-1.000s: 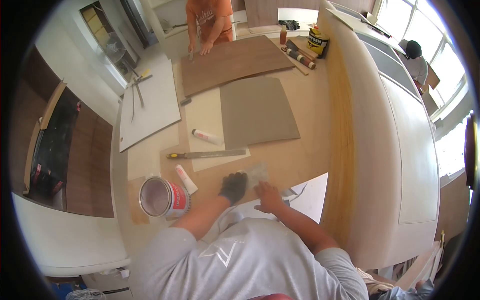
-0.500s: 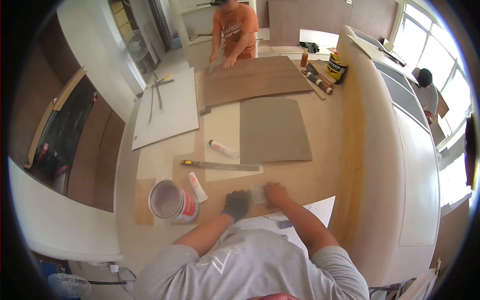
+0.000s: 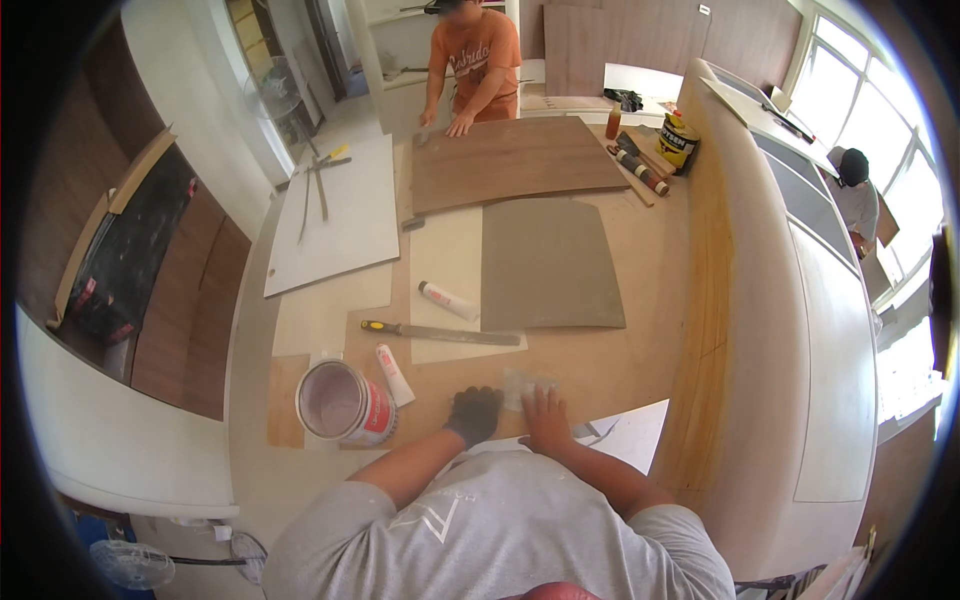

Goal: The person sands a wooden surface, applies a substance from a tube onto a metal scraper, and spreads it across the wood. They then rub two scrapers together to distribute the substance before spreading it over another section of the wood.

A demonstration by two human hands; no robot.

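Note:
My left hand (image 3: 474, 415), in a dark glove, rests on the brown tabletop with its fingers curled; whether it holds anything is hidden. Bare and flat, my right hand (image 3: 546, 418) lies with its fingers spread at the edge of a small translucent patch (image 3: 518, 387) on the board. A white sheet (image 3: 640, 430) lies under my right forearm. Left of my gloved hand are an open can (image 3: 376, 411) with a red label and a white tube (image 3: 395, 375). A file with a black and yellow handle (image 3: 440, 332) lies beyond both hands.
Farther back lie a second tube (image 3: 448, 299), a grey sheet (image 3: 553, 263), a white panel (image 3: 340, 220) and a brown board (image 3: 515, 160), which a person in orange (image 3: 475, 60) touches. A yellow-black can (image 3: 676, 145) stands back right. Another person (image 3: 855, 195) is beyond the curved partition (image 3: 780, 330).
My right hand has moved slightly down and flattened, its fingers now spread. The person in orange has shifted a hand at the board's left edge. The camera view has moved slightly.

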